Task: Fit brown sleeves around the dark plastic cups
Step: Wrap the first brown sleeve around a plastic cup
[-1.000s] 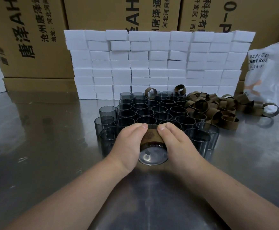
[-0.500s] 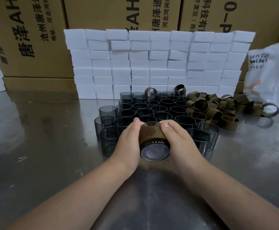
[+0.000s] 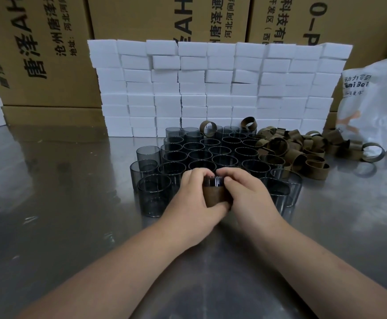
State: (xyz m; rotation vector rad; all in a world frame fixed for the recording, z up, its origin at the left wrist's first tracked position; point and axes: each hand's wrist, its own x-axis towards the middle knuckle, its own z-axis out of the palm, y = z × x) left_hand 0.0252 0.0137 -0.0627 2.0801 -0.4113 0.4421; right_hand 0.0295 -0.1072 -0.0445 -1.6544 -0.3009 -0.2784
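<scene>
Left hand (image 3: pixel 192 200), right hand (image 3: pixel 251 200) clasp cup (image 3: pixel 213 180) (upright, apparently); sleeve (image 3: pixel 215 196) on.

1. Sleeved cup (image 3: pixel 213 181): dark, translucent, gripped between left hand (image 3: pixel 187 203) and right hand (image 3: pixel 250 199), just in front of the cluster.
2. Brown sleeve (image 3: pixel 215 196): wrapped round it, dark band showing beyond.
3. Bare cups (image 3: pixel 213 150): smoky, upright, packed in touching rows.
4. Loose sleeves (image 3: pixel 291 146): heaped just right of the cups; two stand on the back rims.

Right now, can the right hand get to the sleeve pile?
Likely yes, once it lets go. The right hand grips the sleeved cup together with the left hand. The sleeve pile lies to its right, past the outer cups, and the bare table beside them leaves a way free.
</scene>
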